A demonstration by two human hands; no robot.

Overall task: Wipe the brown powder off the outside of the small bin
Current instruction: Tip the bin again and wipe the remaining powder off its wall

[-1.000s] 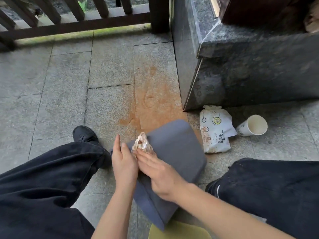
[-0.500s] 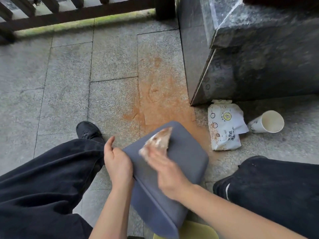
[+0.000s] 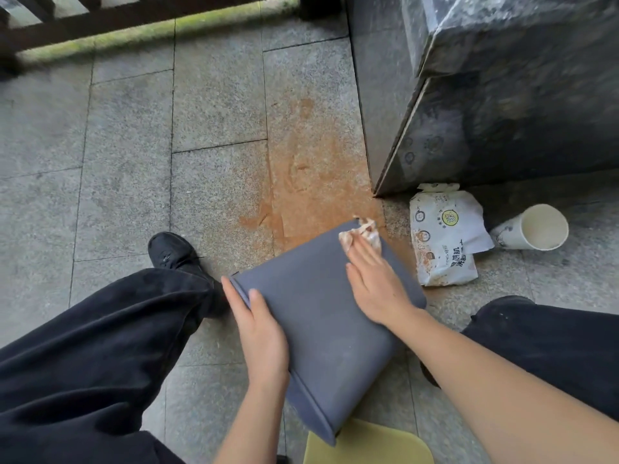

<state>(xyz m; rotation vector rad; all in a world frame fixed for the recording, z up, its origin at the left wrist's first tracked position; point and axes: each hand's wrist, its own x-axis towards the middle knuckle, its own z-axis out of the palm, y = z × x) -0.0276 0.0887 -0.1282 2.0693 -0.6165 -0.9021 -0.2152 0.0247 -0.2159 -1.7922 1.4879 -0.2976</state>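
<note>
The small grey-blue bin (image 3: 318,316) lies tilted on its side between my legs, its base pointing away from me. My left hand (image 3: 259,333) grips its left edge near the rim, thumb on the upper face. My right hand (image 3: 375,283) lies flat on the upper face and presses a crumpled, brown-stained wipe (image 3: 363,231) against the far corner by the base. The bin's upper side looks mostly grey, with faint pale smears low on the right.
Brown powder (image 3: 318,182) is spread over the stone tiles beyond the bin. A stained wipe packet (image 3: 442,236) and a tipped paper cup (image 3: 532,227) lie right, below a dark granite block (image 3: 502,95). A yellow stool (image 3: 368,443) sits under me; my black shoe (image 3: 174,251) is left.
My right hand has slid the wipe from the near left part of the bin's face up to its far corner. My left hand shifted its hold down the left edge.
</note>
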